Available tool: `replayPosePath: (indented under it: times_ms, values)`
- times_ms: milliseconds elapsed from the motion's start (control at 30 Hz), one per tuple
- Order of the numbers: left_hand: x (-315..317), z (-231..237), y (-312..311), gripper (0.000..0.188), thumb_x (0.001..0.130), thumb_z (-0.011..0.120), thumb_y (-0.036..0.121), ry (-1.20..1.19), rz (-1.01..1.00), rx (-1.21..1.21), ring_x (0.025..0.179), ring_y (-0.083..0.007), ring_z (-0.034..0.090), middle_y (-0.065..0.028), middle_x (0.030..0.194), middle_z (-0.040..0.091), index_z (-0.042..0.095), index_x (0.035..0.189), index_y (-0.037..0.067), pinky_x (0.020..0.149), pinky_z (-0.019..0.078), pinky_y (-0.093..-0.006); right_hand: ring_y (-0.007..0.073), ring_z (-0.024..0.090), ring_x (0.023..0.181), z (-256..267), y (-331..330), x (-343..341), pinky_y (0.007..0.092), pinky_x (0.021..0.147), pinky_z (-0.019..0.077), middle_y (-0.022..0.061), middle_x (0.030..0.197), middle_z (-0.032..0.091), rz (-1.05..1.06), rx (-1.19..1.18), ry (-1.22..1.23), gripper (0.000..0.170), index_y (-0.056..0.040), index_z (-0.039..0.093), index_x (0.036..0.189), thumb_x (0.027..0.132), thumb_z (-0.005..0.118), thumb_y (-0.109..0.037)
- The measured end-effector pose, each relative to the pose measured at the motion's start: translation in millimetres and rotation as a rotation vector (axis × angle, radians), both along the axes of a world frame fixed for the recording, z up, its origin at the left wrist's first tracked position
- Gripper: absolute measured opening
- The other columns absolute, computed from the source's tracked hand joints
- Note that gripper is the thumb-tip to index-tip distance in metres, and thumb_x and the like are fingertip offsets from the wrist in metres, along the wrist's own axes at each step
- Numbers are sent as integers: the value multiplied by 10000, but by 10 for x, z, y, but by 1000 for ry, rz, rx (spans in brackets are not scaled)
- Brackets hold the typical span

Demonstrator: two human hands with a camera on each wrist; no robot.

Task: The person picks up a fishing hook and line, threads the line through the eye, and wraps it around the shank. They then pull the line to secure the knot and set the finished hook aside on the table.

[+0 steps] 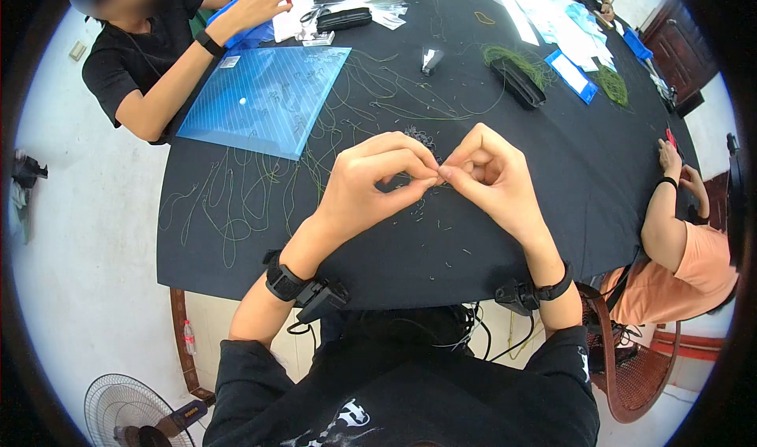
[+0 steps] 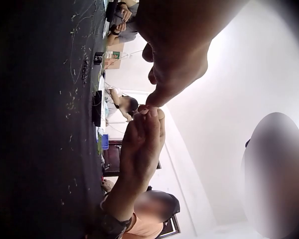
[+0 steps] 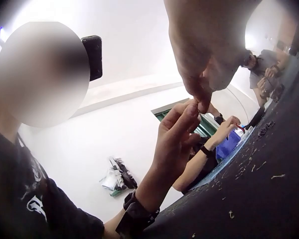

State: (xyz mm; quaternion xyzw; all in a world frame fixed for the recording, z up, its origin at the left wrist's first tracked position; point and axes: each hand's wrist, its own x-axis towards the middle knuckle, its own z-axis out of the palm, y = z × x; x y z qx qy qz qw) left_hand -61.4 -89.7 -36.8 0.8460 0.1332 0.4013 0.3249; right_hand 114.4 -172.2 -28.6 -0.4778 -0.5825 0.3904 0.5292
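In front of my chest, above the black table, my left hand [image 1: 367, 180] and right hand [image 1: 498, 183] meet at the fingertips. Thumb and index finger of each pinch a tiny thing almost wholly hidden between them; I cannot tell its kind. In the left wrist view, the right hand [image 2: 144, 144] comes up to meet the left fingertips. From the right wrist, the left hand [image 3: 174, 139] shows with its thumb against the index finger. Just behind the hands lies a small pile of dark, hook-like wire pieces [image 1: 420, 137]. Short thread clippings [image 1: 448, 228] lie scattered below the hands.
A blue translucent board [image 1: 264, 100] lies at left, with loops of thin green line [image 1: 229, 210] trailing from it. A black case [image 1: 518, 82] with tangled green line [image 1: 516, 59] is at back right. Other people sit at left, right and far end around the black-covered table [image 1: 599, 179].
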Motion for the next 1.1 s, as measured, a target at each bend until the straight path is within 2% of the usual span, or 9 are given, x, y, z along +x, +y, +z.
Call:
replayPosePath:
  times_ms: [100, 200, 300, 333, 500, 600, 800, 900, 1100]
  values:
    - [30, -10, 32, 108, 677, 698, -10, -72, -44, 93, 709, -118, 574, -8, 818, 639, 630, 736, 50, 507, 407, -213, 60, 603, 719, 0, 13, 0, 178, 587, 469, 59, 768, 637, 16, -15, 0, 84, -2, 531, 868, 830, 603, -17]
    - [-28, 94, -27, 84, 702, 687, -13, -24, -13, -52, 685, -71, 545, -14, 838, 636, 634, 744, 38, 489, 358, -181, 75, 598, 752, 55, 22, 13, 180, 635, 470, 53, 818, 617, 34, -60, -72, 72, 4, 534, 866, 837, 600, -1]
    - [-64, 67, -40, 71, 725, 670, -26, -146, -68, -407, 659, -10, 493, -18, 875, 633, 644, 759, 30, 479, 307, -151, 42, 587, 655, -83, 61, 1, 179, 549, 455, 26, 715, 627, 19, 2, -51, 58, -3, 589, 862, 811, 615, -16]
    - [-63, 49, -33, 81, 731, 658, -44, -204, -94, -460, 616, 32, 424, -19, 901, 629, 652, 771, 26, 462, 265, -139, 35, 569, 631, -117, 61, -18, 180, 533, 442, 20, 704, 623, 25, 20, -71, 51, -6, 591, 848, 808, 620, -21]
    - [-64, 31, 0, 68, 733, 662, -30, -259, -54, -445, 551, 42, 349, -16, 903, 635, 649, 754, 33, 430, 222, -144, 52, 433, 489, -135, -4, -140, 231, 455, 357, 25, 635, 565, 37, 103, -230, 84, -33, 610, 823, 755, 659, -27]
    - [-71, 58, -13, 68, 723, 670, -13, -225, 31, -381, 532, 25, 317, -5, 887, 649, 648, 741, 48, 431, 212, -159, 94, 446, 497, -81, -48, -210, 241, 463, 360, 48, 660, 549, -23, 264, -336, 117, -39, 620, 822, 723, 675, -12]
    - [-74, 113, 0, 90, 687, 688, 4, -145, 143, -112, 535, -26, 313, 28, 856, 670, 650, 707, 82, 465, 236, -190, 84, 428, 488, -92, -19, -231, 222, 439, 322, 26, 658, 566, -75, 533, -420, 133, -33, 633, 809, 704, 694, 21]
    - [-75, 128, -14, 85, 683, 698, 12, -144, 149, -109, 543, -25, 317, 26, 859, 670, 651, 703, 80, 465, 233, -189, 172, 511, 564, -77, -34, -220, 283, 513, 401, 69, 695, 559, -89, 493, -455, 122, -37, 611, 806, 708, 670, 6]
    - [-123, 51, 22, 69, 745, 665, -36, -167, -39, -309, 583, -8, 361, -85, 934, 627, 641, 783, 16, 482, 268, -155, 108, 457, 494, -111, -20, -223, 254, 460, 365, 57, 660, 554, -222, 213, -355, 70, -32, 607, 804, 755, 650, -7]
